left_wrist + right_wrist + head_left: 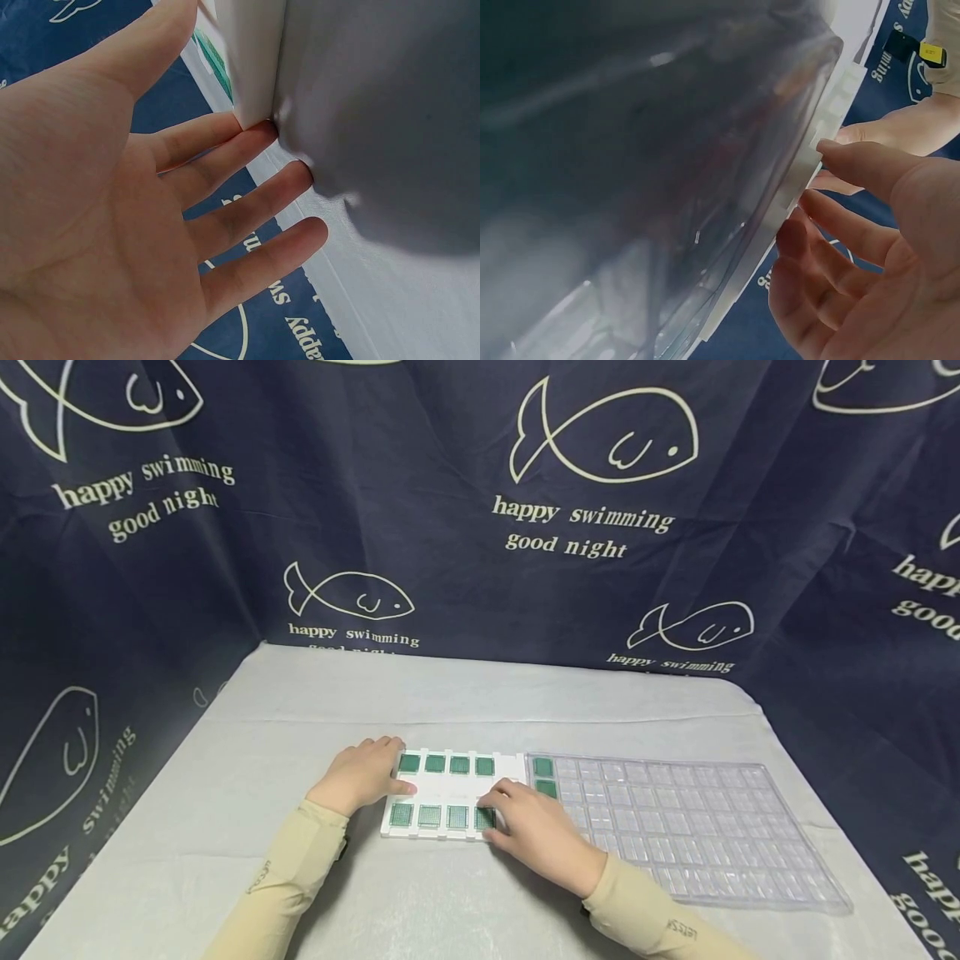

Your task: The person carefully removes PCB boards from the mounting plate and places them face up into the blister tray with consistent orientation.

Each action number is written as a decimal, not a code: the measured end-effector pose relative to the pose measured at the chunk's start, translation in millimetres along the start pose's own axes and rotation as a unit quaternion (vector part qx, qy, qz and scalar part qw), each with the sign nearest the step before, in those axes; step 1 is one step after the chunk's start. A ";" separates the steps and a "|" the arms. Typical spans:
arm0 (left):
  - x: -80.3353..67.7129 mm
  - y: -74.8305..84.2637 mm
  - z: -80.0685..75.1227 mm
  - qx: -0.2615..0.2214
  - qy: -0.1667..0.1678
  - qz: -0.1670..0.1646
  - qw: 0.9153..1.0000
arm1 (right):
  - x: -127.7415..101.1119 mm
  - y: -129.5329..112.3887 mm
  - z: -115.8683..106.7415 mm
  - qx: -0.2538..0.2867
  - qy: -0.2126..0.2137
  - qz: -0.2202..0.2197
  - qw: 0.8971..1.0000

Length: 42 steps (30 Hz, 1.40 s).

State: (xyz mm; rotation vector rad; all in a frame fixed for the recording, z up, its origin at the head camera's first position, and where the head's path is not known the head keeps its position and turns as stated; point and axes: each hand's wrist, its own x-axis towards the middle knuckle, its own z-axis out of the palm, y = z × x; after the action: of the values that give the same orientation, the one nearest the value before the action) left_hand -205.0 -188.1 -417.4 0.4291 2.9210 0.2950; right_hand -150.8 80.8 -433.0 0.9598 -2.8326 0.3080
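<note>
A white tray [450, 792] lies in the middle of the table with two rows of green square chips [435, 764]. My left hand [363, 774] rests against its left end, thumb on the tray surface; in the left wrist view the straight fingers [225, 161] touch the tray's corner [255, 52]. My right hand [534, 828] sits at the tray's near right corner, fingertips on the last chip [485, 817] of the near row. The right wrist view shows loosely bent fingers [832, 247] beside the tray edge [810, 161], holding nothing.
A clear plastic tray [697, 827] with many cells lies right of the white one, two green chips [543, 767] in its far left cells. A grey cloth [300, 710] covers the table. Dark blue fish-print fabric [480, 527] encloses the back and sides.
</note>
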 end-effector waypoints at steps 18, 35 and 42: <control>-1.2 1.0 0.6 -0.010 -0.005 0.000 1.000 | 1.1 -1.9 2.3 -0.001 0.018 0.007 1.000; -0.1 -0.5 2.7 -0.002 -0.001 0.000 1.000 | 2.5 1.5 -4.3 0.022 0.033 0.014 0.999; 1.5 -1.4 2.1 0.003 -0.002 -0.001 1.000 | -0.2 5.2 -9.0 0.037 0.015 0.030 0.999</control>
State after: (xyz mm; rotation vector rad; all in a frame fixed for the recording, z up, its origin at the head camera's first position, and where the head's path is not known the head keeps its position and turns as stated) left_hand -206.4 -188.6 -419.9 0.4276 2.9192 0.2853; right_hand -153.3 87.0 -425.2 0.8769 -2.8446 0.4323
